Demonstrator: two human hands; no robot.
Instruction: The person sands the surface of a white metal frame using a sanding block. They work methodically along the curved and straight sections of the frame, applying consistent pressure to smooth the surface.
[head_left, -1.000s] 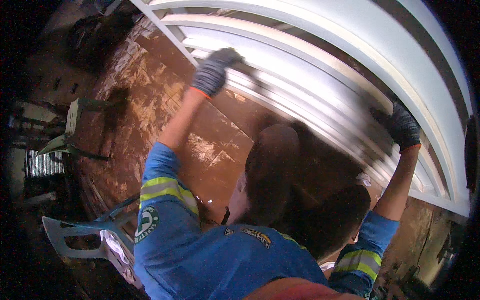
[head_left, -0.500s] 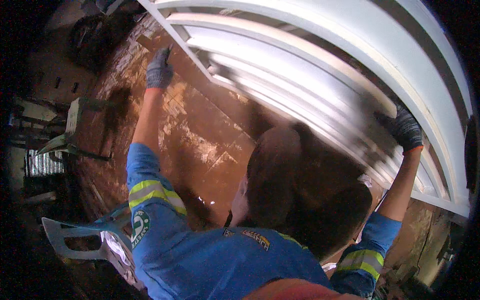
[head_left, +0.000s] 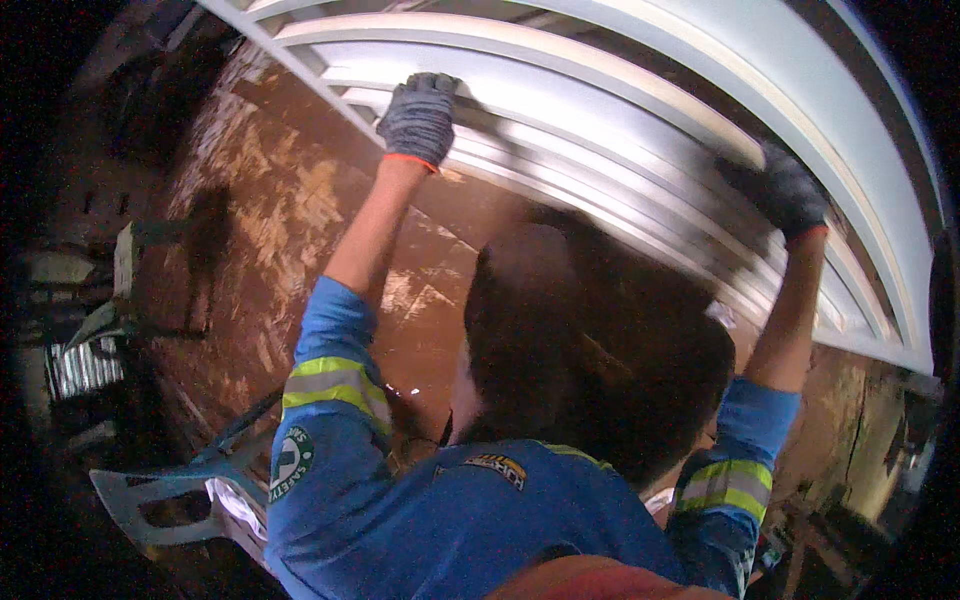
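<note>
A large white slatted panel (head_left: 590, 95), like a louvred frame, stretches across the top and right of the view. My left hand (head_left: 420, 120), in a grey knit glove with an orange cuff, is on its slats near the left end, fingers bent over and closed on one. Farther right, my right hand (head_left: 795, 190) wears a matching glove and is wrapped round the end part of another slat. The fingertips of both hands are hidden or blurred. Below the panel are my dark-trousered legs (head_left: 590, 350).
The brown floor (head_left: 290, 200) is worn, with pale patches. A plastic chair (head_left: 140, 500) with a white cloth (head_left: 235, 508) on it stands at lower left. Another chair (head_left: 120, 290) is farther left. Clutter lies in the dark at lower right.
My left hand has moved right from beside the panel onto its slats and closed there. The panel has shifted slightly up and left; my right hand keeps its hold.
</note>
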